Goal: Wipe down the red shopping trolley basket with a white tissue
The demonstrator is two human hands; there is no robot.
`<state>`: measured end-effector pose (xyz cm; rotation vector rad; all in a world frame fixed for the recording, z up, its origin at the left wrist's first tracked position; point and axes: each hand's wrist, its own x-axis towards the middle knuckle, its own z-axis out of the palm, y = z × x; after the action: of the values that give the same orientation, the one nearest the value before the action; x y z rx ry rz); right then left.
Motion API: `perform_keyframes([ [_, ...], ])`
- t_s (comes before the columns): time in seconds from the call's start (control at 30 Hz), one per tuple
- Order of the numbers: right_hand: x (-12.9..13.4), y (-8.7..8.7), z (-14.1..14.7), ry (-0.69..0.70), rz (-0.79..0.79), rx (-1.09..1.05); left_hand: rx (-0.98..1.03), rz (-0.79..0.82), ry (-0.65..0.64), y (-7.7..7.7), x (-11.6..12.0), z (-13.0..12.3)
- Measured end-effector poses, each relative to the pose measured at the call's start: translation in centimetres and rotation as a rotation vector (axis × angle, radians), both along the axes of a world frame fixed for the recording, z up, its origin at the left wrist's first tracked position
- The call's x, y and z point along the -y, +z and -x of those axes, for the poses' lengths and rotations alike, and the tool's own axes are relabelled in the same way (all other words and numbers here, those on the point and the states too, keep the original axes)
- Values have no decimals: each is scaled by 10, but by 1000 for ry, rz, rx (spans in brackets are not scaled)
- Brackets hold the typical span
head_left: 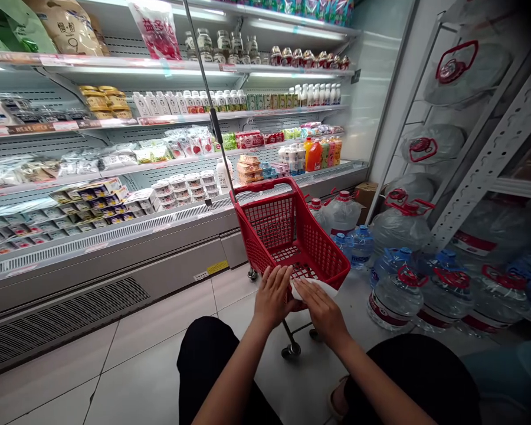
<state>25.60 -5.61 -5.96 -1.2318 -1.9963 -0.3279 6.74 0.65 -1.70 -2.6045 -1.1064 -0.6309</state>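
Note:
A small red shopping cart [265, 236] with a mesh plastic basket stands right in front of me. My left hand [272, 298] rests on the near rim of its basket, fingers stretched out and lying flat. Just to the right, my right hand [325, 313] presses a folded white cloth [328, 288] against the same rim. Its fingers lie over the cloth, whose right end sticks out beyond them. Whether the cloth is paper or fabric I cannot tell. The basket holds nothing that I can see. A thin pole [206, 77] rises from the cart's left side.
An open refrigerated display case [181, 248] with shelves of dairy goods and drinks runs along the left and back. On the right, large water bottles [396, 295] crowd the floor beside a white metal rack [478, 159]. My knees [212, 348] flank the cart's near end.

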Motion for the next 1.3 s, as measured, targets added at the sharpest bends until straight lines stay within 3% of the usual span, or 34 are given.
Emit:
perform_keyframes([
  [0.13,-4,-3,-44,-44,21,-34,-74,49,-68,26,-30,9],
  [0.27,-13,-3,-66,-132,47,-103,-83,57,-57,25,-43,-11],
  [0.43,-17,2,-45,-202,29,-158,-20,20,27,5,-33,-53],
  [0.57,-8,4,-32,-202,-7,-141,-22,-11,43,2,-25,-63],
  [0.77,3,4,-60,-167,-31,-50,-47,-10,-20,11,-15,-67],
  [0.97,-3,-7,-98,-223,-15,-80,-43,-2,-94,16,-13,-86],
  [1.13,-20,-17,-138,-259,36,-169,-91,-22,-197,30,-49,-74],
  [1.23,-31,-20,-158,-275,76,-254,-9,-55,28,40,-79,-53],
  [1.3,-40,-21,-168,-292,107,-304,-32,-75,43,44,-92,-43],
])
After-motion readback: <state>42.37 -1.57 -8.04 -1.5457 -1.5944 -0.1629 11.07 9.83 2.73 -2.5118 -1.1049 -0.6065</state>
